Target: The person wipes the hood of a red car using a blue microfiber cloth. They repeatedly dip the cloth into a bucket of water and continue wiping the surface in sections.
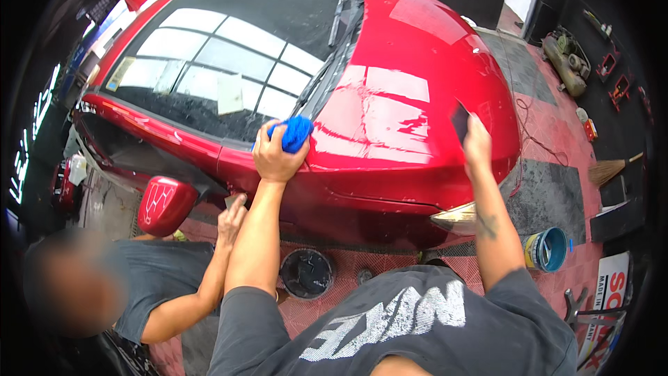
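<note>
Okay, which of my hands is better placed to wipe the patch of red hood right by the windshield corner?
Probably the left hand: it holds the blue cloth on the hood beside that corner. The right hand holds a dark flat piece farther toward the front.

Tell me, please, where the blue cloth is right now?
In the head view, the blue cloth sits in the left hand, pressed on the red car at the hood's edge below the windshield.

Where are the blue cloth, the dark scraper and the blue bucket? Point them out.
blue cloth (298, 132), head view, its bunched top.
dark scraper (460, 122), head view, its flat face.
blue bucket (550, 249), head view, its inner wall.
</note>
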`<state>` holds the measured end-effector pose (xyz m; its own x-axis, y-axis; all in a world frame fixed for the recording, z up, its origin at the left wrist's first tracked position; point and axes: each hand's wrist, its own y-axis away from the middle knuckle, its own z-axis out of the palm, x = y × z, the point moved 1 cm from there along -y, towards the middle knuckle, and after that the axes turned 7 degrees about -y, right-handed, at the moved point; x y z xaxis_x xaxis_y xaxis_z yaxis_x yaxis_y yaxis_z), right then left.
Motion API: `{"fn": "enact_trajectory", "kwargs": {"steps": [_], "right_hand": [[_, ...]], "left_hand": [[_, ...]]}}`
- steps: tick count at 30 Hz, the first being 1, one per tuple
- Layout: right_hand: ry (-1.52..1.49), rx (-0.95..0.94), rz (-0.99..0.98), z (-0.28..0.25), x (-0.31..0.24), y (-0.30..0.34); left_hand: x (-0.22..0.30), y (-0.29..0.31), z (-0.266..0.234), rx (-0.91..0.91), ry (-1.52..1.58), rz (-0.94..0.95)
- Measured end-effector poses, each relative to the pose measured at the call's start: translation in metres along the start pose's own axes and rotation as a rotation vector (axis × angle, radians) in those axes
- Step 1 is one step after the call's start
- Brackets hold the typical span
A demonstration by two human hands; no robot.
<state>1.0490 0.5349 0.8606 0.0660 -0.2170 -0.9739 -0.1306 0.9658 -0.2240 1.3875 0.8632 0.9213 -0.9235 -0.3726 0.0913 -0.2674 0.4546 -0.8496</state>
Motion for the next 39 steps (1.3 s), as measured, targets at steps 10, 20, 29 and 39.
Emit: {"fn": "enact_trajectory", "kwargs": {"steps": [10, 20, 29, 39], "right_hand": [[0.241, 0.14, 0.197, -0.436, 0.088, 0.065], [-0.24, 0.136, 0.244, -0.288, 0.019, -0.022], [0.098, -0.204, -0.008, -0.173, -0.026, -0.05], [-0.08, -0.463, -0.224, 0.043, -0.044, 0.045]], "left_hand": [[0.237, -0.026, 0.127, -0.659, -0.064, 0.091], [0.432, -0.016, 0.225, -0.825, 0.236, 0.351], [0.208, -0.058, 0.161, -0.459, -0.269, -0.043], [0.078, -0.066, 0.067, -0.517, -0.088, 0.103]]}}
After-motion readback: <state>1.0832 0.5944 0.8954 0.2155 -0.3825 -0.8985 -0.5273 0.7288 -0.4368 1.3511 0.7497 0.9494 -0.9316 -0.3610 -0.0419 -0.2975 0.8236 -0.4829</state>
